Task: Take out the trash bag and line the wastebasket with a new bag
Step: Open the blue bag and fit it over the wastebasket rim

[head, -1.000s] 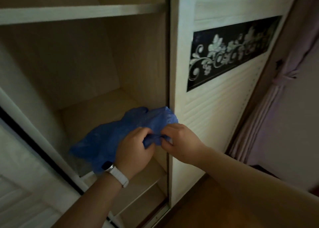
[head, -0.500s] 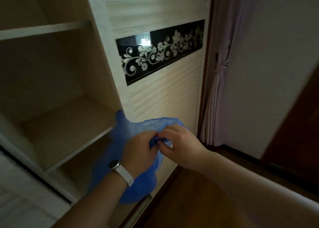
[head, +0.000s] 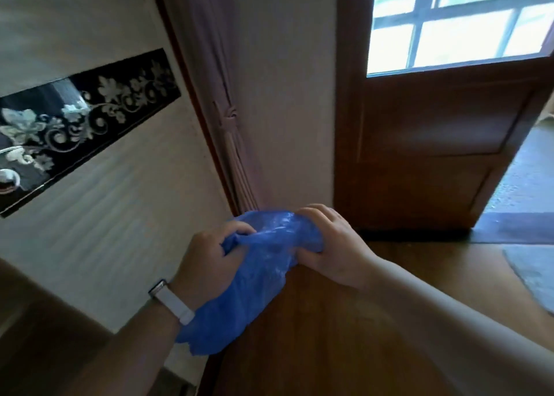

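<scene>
A crumpled blue plastic trash bag (head: pixel 254 281) hangs between my two hands in front of me. My left hand (head: pixel 209 260), with a white watch band on the wrist, grips the bag's upper left edge. My right hand (head: pixel 332 245) curls its fingers round the bag's upper right part. The bag's loose end droops past my left wrist. No wastebasket is in view.
A pale wardrobe door (head: pixel 105 215) with a black floral strip (head: pixel 84 116) stands at the left. A tied curtain (head: pixel 230 131) hangs beside it. A brown wooden door (head: pixel 425 143) with a window pane stands ahead on the right. A grey mat (head: pixel 533 272) lies on the wooden floor.
The view has swung right, away from the open wardrobe shelves toward the brown door. Both hands kept hold of the blue bag and have pulled slightly apart, spreading its top.
</scene>
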Demonstrator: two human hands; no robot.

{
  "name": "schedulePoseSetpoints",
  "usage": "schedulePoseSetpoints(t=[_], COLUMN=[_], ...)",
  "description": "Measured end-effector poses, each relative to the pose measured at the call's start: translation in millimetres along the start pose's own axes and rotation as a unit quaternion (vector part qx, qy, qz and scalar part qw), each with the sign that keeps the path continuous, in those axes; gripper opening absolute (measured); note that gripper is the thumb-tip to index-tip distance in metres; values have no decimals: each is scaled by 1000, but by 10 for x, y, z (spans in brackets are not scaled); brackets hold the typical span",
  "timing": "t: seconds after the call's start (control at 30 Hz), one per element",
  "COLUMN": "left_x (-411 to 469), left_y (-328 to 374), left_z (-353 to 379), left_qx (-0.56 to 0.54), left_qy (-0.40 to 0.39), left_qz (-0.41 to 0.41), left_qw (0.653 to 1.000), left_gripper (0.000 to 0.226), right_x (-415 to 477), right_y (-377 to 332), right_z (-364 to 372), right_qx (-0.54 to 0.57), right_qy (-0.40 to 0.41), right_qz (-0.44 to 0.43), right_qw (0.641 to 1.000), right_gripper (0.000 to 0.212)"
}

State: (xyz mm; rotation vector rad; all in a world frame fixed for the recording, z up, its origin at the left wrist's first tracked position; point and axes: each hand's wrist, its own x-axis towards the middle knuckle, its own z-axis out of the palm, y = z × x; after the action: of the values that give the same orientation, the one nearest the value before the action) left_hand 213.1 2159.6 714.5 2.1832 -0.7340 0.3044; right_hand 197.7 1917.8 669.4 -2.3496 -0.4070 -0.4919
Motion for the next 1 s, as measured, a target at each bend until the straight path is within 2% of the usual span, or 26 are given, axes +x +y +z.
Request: schedulePoseSetpoints(t=[0.17, 0.3, 0.4, 0.47, 0.57, 0.63, 0.7, 0.77, 0.87, 0.93, 1.0], left_x=[639, 1084, 1441, 1712, 2103, 2374, 2630, 2831, 3031, 3141, 3259], left_y=[139, 168, 158, 134, 58, -43, -151, -234, -265, -189, -72], left_z=[434, 920, 1294, 1519, 1846, 2048, 2197, 2293, 2438, 2588, 2796], left_qx=[-97, -207, -271, -308, -314, -311, -295, -261, -188, -148, -112], left_qy=[-65, -149, -203, -232, -272, -295, -326, -346, -346, -336, -320], left_qz=[4, 17, 35, 43, 56, 57, 78, 119, 177, 198, 233], left_qw=[993, 967, 940, 922, 908, 902, 895, 893, 902, 909, 912], left_gripper=[8, 25, 30, 31, 19, 19, 24, 34, 60, 62, 54], right_x=[-255, -286, -166, -32, 244, 426, 564, 643, 676, 704, 723], right_y=[570, 852, 1063, 1188, 1298, 1404, 1514, 1639, 1817, 1911, 2025], right_z=[-241, -344, -491, -634, -846, -940, -1008, -1047, -1050, -1090, -1167], right_qx=[36, 74, 61, 59, 114, 114, 56, -20, -114, -147, -173], right_qy=[40, 97, 147, 168, 158, 163, 187, 207, 225, 212, 202], right_qz=[105, 138, 152, 179, 221, 217, 219, 258, 315, 332, 338], right_qw=[993, 983, 976, 968, 956, 956, 956, 944, 915, 907, 903], right_gripper=[77, 94, 96, 80, 36, 21, 12, 7, 20, 17, 9])
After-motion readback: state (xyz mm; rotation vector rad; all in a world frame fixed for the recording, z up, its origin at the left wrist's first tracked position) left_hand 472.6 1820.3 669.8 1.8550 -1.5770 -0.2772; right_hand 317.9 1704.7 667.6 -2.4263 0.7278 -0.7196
